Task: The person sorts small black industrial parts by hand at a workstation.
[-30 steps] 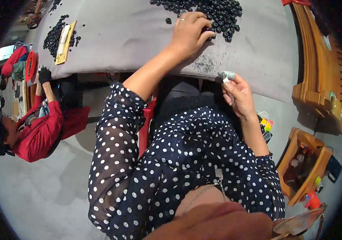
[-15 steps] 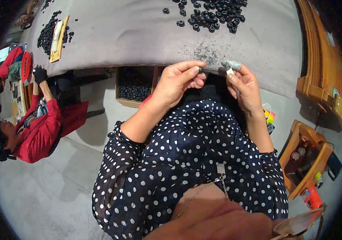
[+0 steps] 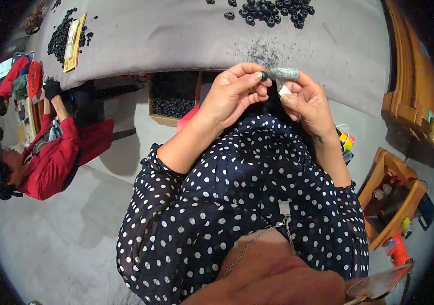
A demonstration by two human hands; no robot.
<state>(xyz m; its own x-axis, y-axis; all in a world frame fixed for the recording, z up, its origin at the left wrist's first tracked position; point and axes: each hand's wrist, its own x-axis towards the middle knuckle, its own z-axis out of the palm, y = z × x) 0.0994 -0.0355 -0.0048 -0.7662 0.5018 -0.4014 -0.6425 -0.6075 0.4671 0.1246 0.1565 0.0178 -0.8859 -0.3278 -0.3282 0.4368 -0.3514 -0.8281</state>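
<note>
Your left hand pinches a small black ring between thumb and fingers, at the tip of the grey abrasive stick your right hand clamps, both held just off the table edge. Risk: the pinch looks shallow, so a slip would likely drop the ring into your lap.

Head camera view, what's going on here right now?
A person in a polka-dot top sits at a grey table. The left hand pinches a small black ring at its fingertips, against a grey abrasive-looking roll held in the right hand. More black rings lie piled on the table beyond.
</note>
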